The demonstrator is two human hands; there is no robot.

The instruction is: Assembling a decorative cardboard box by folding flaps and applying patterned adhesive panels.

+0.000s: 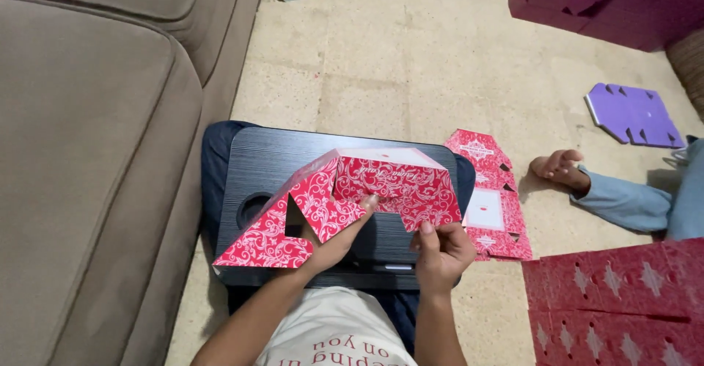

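Cardboard box blank (367,194), red with white scrollwork, is lying across the black lap surface (253,168), long axis left-right. I'm seeing my left hand (334,241) pressing underneath and my right hand (440,249) pinching its lower edge.

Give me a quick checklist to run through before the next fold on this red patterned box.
1. Left hand on the red patterned box: ok, thumb presses a panel.
2. Right hand grip on the lower edge: ok, fingers pinch it.
3. Box over the black lap desk: ok.
4. Side flap at left free: ok, it hangs open over the desk edge.
5. Inner tabs seated: cannot tell, hidden.
6. Flat red box blank within reach: ok, though another person's foot lies beside it.
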